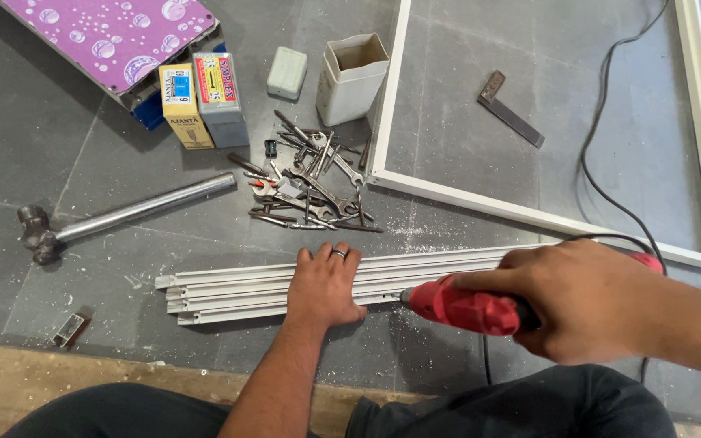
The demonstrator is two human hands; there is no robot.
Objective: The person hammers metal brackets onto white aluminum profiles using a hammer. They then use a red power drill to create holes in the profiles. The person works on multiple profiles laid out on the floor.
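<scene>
Grey floor: spanners (314,182), hammer (115,215) lie beyond the hands' (328,284) white strips (237,290).

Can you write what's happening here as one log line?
left hand: flat on white strips | right hand: holds red drill, tip at strips | nearby: hammer, spanner pile | floor: white dust

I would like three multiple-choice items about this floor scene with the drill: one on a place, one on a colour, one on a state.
1. Where does the hammer lie?
A. left of the pile of spanners
B. inside the white frame
C. on the strips

2. What colour is the drill?
A. blue
B. red
C. yellow

3. What is the left hand doing?
A. lifting a box
B. hanging free
C. pressing flat on the white strips

Answers:
1 A, it lies left of the tools.
2 B, the body in the right hand is red.
3 C, the palm rests on the strips.
</scene>
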